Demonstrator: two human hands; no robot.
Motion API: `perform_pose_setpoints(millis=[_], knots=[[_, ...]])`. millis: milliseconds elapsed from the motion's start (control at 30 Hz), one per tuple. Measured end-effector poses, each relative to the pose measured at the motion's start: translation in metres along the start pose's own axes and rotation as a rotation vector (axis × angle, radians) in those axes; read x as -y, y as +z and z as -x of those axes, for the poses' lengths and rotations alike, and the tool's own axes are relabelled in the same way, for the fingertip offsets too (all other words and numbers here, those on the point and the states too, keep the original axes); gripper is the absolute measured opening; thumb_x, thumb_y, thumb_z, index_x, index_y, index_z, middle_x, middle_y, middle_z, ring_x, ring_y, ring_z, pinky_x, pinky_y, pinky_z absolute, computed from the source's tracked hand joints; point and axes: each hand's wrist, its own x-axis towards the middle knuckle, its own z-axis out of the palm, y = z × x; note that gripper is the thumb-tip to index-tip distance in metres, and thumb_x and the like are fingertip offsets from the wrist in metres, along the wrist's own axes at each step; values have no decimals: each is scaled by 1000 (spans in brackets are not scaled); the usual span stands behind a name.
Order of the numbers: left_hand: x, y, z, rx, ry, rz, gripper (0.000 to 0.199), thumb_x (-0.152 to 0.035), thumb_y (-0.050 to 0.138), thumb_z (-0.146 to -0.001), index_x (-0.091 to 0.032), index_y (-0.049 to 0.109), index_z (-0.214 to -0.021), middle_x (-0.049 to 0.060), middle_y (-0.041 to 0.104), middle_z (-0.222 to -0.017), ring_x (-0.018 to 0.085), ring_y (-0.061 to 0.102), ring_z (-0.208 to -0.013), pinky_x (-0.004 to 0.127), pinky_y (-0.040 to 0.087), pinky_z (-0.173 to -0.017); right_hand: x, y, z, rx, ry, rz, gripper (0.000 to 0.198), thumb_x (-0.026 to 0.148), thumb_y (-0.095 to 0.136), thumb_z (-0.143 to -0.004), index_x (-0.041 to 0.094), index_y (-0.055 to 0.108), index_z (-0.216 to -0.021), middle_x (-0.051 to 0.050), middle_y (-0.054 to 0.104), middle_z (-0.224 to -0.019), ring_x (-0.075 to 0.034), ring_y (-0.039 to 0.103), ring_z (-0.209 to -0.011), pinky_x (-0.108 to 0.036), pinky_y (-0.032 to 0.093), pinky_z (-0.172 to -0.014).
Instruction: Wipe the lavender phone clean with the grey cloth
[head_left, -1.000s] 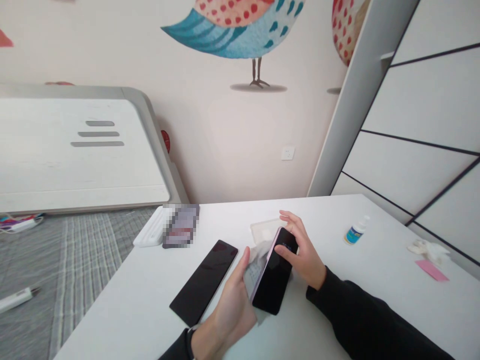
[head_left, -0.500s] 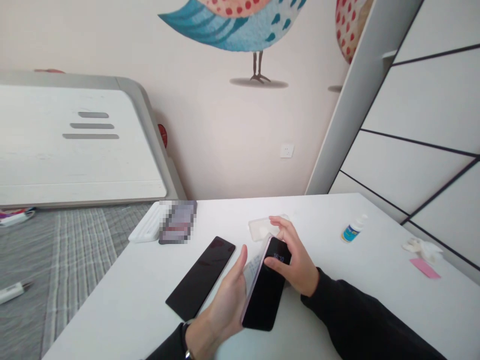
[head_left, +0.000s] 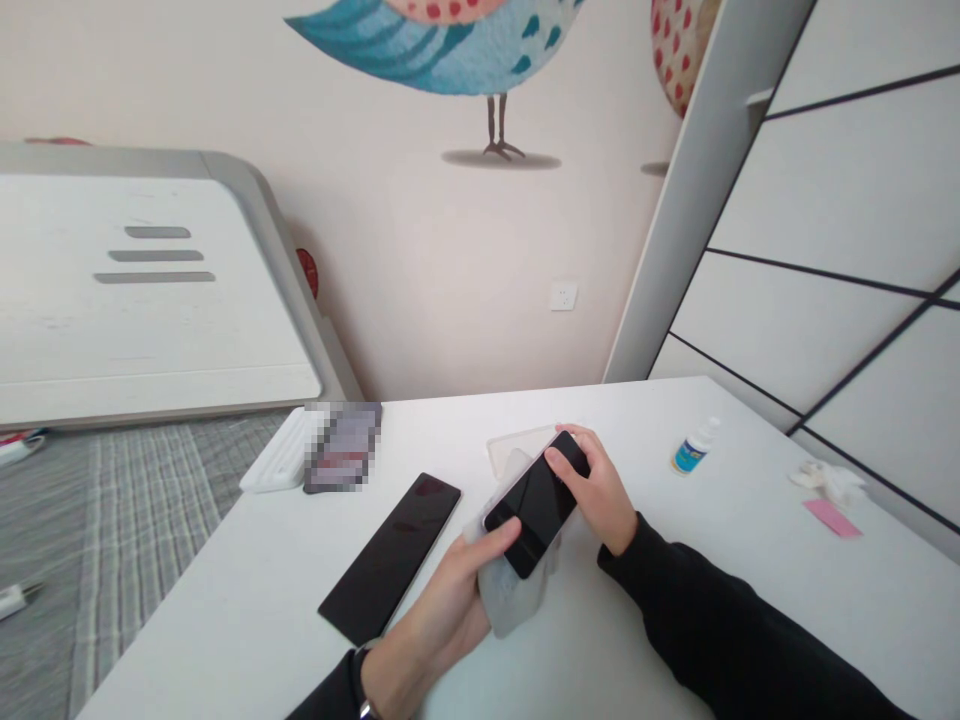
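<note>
Both hands hold a black smartphone [head_left: 537,503] just above the white table [head_left: 750,580], its dark screen facing up. My left hand [head_left: 450,600] grips the phone's near end with the thumb on the screen and also holds a grey cloth [head_left: 514,600] under it. At the far end, my right hand [head_left: 600,492] pinches the phone with fingers on top. A clear phone case [head_left: 514,450] lies right behind the phone.
A long black slab [head_left: 390,557] lies flat to the left. A white ridged object [head_left: 276,465] and a blurred card [head_left: 343,460] sit at the far left corner. A small bottle [head_left: 691,447], crumpled tissue [head_left: 821,480] and pink slip [head_left: 832,518] lie right. A bed [head_left: 112,540] is left.
The phone went from tilted on its edge to lying flat with the screen up. My left thumb moved onto the screen, and the lit display went dark.
</note>
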Motion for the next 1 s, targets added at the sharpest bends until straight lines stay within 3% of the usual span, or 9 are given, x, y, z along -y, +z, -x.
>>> perform_pose_setpoints(millis=[133, 233, 300, 467, 533, 633, 767, 867, 1000], knots=[[4, 0, -2, -80, 32, -28, 36, -21, 86, -79, -14, 77, -113, 12, 80, -114, 27, 75, -106, 41, 51, -107, 4, 6, 6, 117, 32, -54, 41, 58, 54, -100, 21, 63, -116, -9, 69, -115, -29, 63, -115, -49, 47, -106], [-2, -1, -1, -78, 28, -1, 30, -21, 85, -77, -11, 79, -105, 13, 81, -103, 28, 77, -97, 41, 54, -102, 10, 5, 8, 220, 1, -93, 47, 57, 35, -108, 22, 60, -127, -10, 67, -128, -27, 60, -127, -47, 43, -113], [-7, -3, 1, -63, 17, 32, 28, -20, 84, -72, -9, 80, -98, 14, 81, -97, 30, 77, -92, 44, 56, -100, 13, 4, 10, 295, -42, -97, 51, 58, 38, -108, 22, 54, -140, -11, 61, -142, -27, 53, -138, -46, 36, -119], [-16, -7, 6, -60, 59, 116, 21, -22, 79, -74, -12, 80, -92, 11, 81, -90, 32, 77, -91, 49, 57, -99, 15, 1, 12, 463, -212, -33, 95, 78, 67, -84, 23, 38, -157, -14, 31, -168, -33, 29, -155, -48, 20, -128], [-17, -8, 6, -61, 64, 136, 24, -31, 77, -81, -13, 79, -96, 12, 81, -93, 33, 77, -93, 51, 57, -98, 15, 0, 10, 515, -304, 41, 102, 83, 70, -76, 23, 43, -153, -16, 35, -165, -36, 33, -152, -50, 24, -126], [-18, -9, 4, -23, 25, 145, 48, -54, 73, -86, -11, 77, -108, 16, 79, -105, 37, 75, -101, 54, 56, -98, 17, -1, 6, 504, -373, 102, 101, 85, 74, -68, 21, 52, -142, -18, 55, -142, -36, 50, -135, -51, 38, -116], [-19, -10, 2, 117, 38, 27, 78, -77, 63, -84, -12, 70, -126, 19, 75, -121, 40, 69, -115, 55, 51, -104, 17, 0, 5, 377, -324, 128, 93, 81, 86, -56, 21, 57, -121, -13, 62, -121, -36, 58, -117, -52, 45, -104], [-14, -7, 2, 175, 118, -132, 85, -85, 55, -84, -16, 67, -133, 18, 72, -129, 40, 63, -127, 55, 45, -112, 14, 2, 7, 304, -232, 120, 84, 78, 86, -62, 21, 56, -115, -13, 60, -115, -36, 58, -111, -55, 44, -100], [-5, -2, 8, 205, 170, -298, 87, -84, 65, -77, -22, 64, -138, 15, 68, -136, 38, 53, -138, 52, 35, -120, 14, 9, 15, 330, -110, 19, 79, 82, 76, -70, 20, 57, -115, -11, 61, -109, -32, 59, -102, -49, 49, -90]])
